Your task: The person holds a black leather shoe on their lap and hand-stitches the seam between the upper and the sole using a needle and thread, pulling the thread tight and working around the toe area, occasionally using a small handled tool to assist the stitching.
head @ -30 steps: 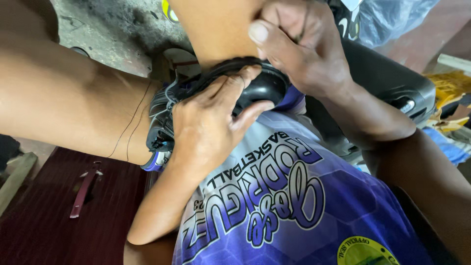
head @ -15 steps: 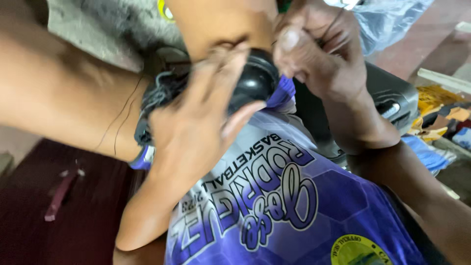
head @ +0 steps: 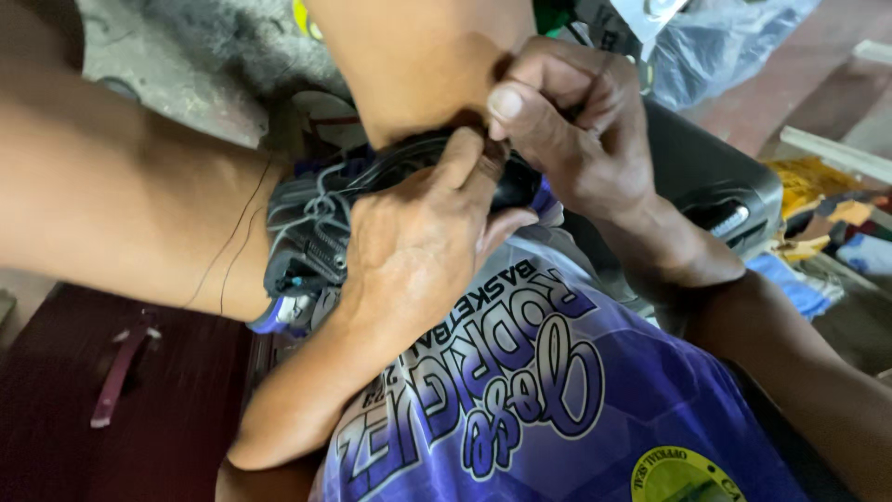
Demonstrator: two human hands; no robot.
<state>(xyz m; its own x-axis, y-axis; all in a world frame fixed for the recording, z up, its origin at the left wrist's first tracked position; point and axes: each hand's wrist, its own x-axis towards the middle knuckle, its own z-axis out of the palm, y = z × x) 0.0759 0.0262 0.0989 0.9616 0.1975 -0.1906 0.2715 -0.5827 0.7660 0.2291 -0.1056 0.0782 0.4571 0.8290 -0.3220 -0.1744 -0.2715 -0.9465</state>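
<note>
A cramped, informal repair workshop: rough, stained concrete floor [head: 186, 56], a dark red mat [head: 167, 418] with a loose strap [head: 119, 372] lying on it, a black hard case [head: 706, 177], crumpled plastic sheeting [head: 734, 46] and heaped colourful scraps [head: 827, 232] crowd the worker's lap.

Your black shoe [head: 325, 232] lies on its side against your lap, wedged between both knees, grey laces bunched at its left end. A thin dark thread [head: 237, 237] trails from it across your left leg.
</note>
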